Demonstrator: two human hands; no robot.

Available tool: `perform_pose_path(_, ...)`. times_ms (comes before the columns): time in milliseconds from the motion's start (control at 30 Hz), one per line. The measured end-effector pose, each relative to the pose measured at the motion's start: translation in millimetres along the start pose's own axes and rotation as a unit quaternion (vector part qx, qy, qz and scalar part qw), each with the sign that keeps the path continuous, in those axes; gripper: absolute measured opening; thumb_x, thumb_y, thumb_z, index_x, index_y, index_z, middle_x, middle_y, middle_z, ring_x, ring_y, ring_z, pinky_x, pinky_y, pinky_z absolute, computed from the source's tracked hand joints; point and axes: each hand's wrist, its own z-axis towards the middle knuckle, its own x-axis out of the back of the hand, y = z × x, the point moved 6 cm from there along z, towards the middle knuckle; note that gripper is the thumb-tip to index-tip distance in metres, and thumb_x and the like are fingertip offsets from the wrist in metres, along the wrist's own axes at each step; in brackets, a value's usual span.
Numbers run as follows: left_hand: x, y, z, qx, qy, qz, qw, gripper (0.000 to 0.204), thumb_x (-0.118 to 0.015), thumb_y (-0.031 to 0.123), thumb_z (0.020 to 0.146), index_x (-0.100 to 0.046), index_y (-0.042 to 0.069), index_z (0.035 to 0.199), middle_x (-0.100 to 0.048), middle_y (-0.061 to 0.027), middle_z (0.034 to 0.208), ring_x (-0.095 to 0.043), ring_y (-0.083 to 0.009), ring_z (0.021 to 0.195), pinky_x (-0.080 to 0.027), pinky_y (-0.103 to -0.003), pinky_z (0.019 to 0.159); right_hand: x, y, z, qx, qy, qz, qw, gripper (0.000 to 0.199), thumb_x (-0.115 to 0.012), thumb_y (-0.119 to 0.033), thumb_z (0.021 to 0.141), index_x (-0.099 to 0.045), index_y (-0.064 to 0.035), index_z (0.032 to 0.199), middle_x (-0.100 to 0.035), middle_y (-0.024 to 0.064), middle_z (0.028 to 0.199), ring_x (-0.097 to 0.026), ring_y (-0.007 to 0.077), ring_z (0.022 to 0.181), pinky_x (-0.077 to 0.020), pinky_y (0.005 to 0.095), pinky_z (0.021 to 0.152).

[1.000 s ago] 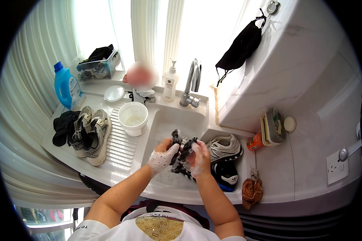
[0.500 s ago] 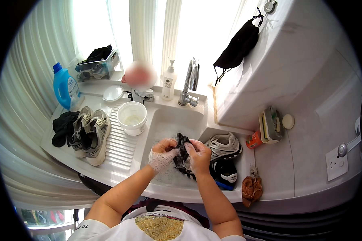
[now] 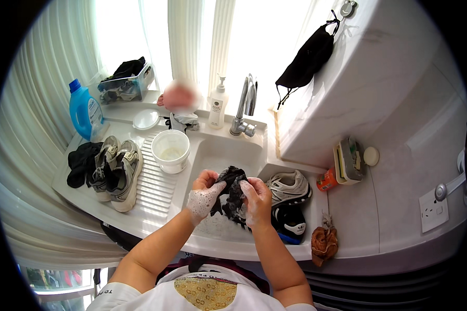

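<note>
Scrubbing at a sink: both hands close on a black cloth (image 3: 232,194), a wet, crumpled garment too bunched to identify, held above the white basin (image 3: 218,155). Left hand (image 3: 203,196), coated in suds, is curled shut on the cloth's 9 o'clock edge; right hand (image 3: 255,201), also soapy, is clenched on its 3 o'clock edge, thumb over the fabric. The cloth thus lies between the two hands, touching both, with a loose tail hanging toward 6 o'clock over foam in the basin. Likely hazards, as judged from this arrangement: soapy fingers could slip and drop the cloth into the basin, and suds or water could splash onto the grey-and-white shoe (image 3: 289,187) and the black shoe (image 3: 289,222) lying just beside the right hand at 3 to 4 o'clock on the ledge. From the cloth, a white cup (image 3: 170,150) stands at 10 o'clock on the ribbed drainboard (image 3: 150,181); a pair of grey sneakers (image 3: 115,168) lies farther out at 9 o'clock with dark socks (image 3: 80,161) beside them. The tap (image 3: 244,109) and a soap pump (image 3: 218,103) are at 12 o'clock, and a blue detergent bottle (image 3: 83,111) at 10 o'clock, well apart. A brown rag (image 3: 324,242) hangs at 4 o'clock.
</note>
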Motion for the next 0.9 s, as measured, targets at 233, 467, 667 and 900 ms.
perform_pose_path(233, -10, -5, -7, -0.014, 0.003, -0.041, 0.999, 0.021, -0.059, 0.0, 0.083, -0.049, 0.004, 0.101, -0.058, -0.0056, 0.094, -0.057, -0.013, 0.088, -0.047, -0.025, 0.08, -9, 1, 2, 0.004, 0.0, -0.023, 1.0, 0.024, -0.065, -0.009, 0.081, -0.059, 0.0039, 0.101, -0.062, 0.0063, 0.092, -0.058, 0.01, 0.083, -0.0461, 0.0224, 0.075)
perform_pose_path(467, -15, 7, -5, 0.023, -0.018, -0.17, 0.985, 0.049, -0.059, -0.004, 0.08, -0.041, -0.001, 0.126, -0.058, -0.0092, 0.104, -0.058, -0.0163, 0.093, -0.048, -0.025, 0.084, -2, 5, -9, 0.148, 0.007, -0.265, 0.953, 0.016, -0.062, -0.005, 0.079, -0.06, 0.002, 0.093, -0.062, 0.0039, 0.081, -0.057, 0.0083, 0.069, -0.0461, 0.0218, 0.063)
perform_pose_path(667, -26, 7, -10, 0.111, -0.104, -0.214, 0.965, 0.041, -0.061, -0.004, 0.079, -0.051, -0.001, 0.118, -0.06, -0.0093, 0.107, -0.059, -0.0142, 0.095, -0.048, -0.023, 0.082, 9, 8, -5, 0.13, -0.002, -0.167, 0.977, 0.012, -0.055, -0.004, 0.08, -0.061, 0.0015, 0.09, -0.057, -0.0014, 0.074, -0.05, 0.0048, 0.066, -0.0416, 0.0198, 0.061)
perform_pose_path(900, -1, -25, -13, 0.222, -0.073, -0.081, 0.969, 0.03, -0.067, 0.002, 0.077, -0.056, 0.001, 0.105, -0.063, -0.0076, 0.097, -0.063, -0.0172, 0.086, -0.051, -0.028, 0.078, 18, 8, 3, 0.052, 0.036, -0.119, 0.991, 0.015, -0.056, -0.015, 0.09, -0.06, -0.0005, 0.089, -0.056, -0.0025, 0.079, -0.048, 0.0062, 0.071, -0.0407, 0.0213, 0.066)
